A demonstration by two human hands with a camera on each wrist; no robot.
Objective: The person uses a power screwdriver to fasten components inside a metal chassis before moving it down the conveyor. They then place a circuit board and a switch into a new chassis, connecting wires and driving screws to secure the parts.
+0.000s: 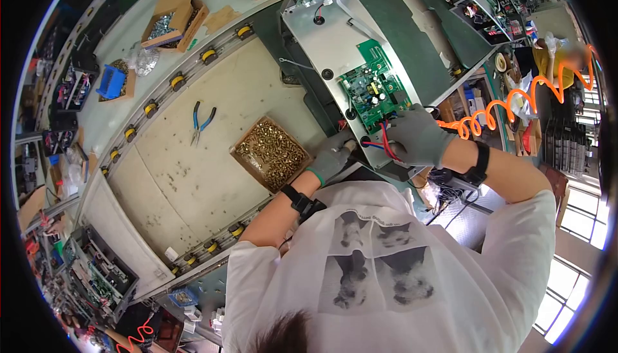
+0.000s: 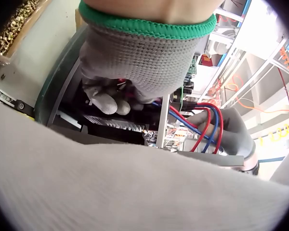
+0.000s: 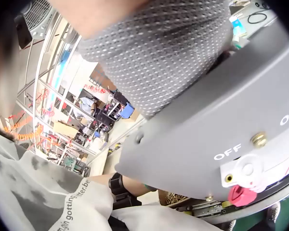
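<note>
The gray-gloved right hand (image 1: 418, 137) is at the near right corner of an open machine housing (image 1: 344, 24), beside the near edge of the green circuit board (image 1: 380, 92) mounted on the housing's metal plate. Red and blue cables (image 2: 216, 127) loop across this hand, close to its bent fingers; whether it pinches one, I cannot tell. The left hand (image 1: 331, 160), also gloved, reaches over the housing's near left corner, its fingers pointing down into the dark interior with the tips curled; I cannot tell if they hold anything. Both forearms come in from the near side, elbows bent and apart, a black strap (image 1: 304, 203) round the left wrist. From the right wrist, the housing's gray end panel (image 3: 192, 139), marked OFF and ON and fitted with a red knob (image 3: 242, 195), hides the right fingers. Just beside the left hand, by the near edge of the pale surface (image 1: 154, 192), sits a box (image 1: 250, 174) of brass-colored screws. Pliers (image 1: 203, 121) with blue handles lie farther left, toward the surface's far edge with its yellow rollers (image 1: 177, 82). An orange coiled hose (image 1: 492, 120) stretches away beyond the right hand.
</note>
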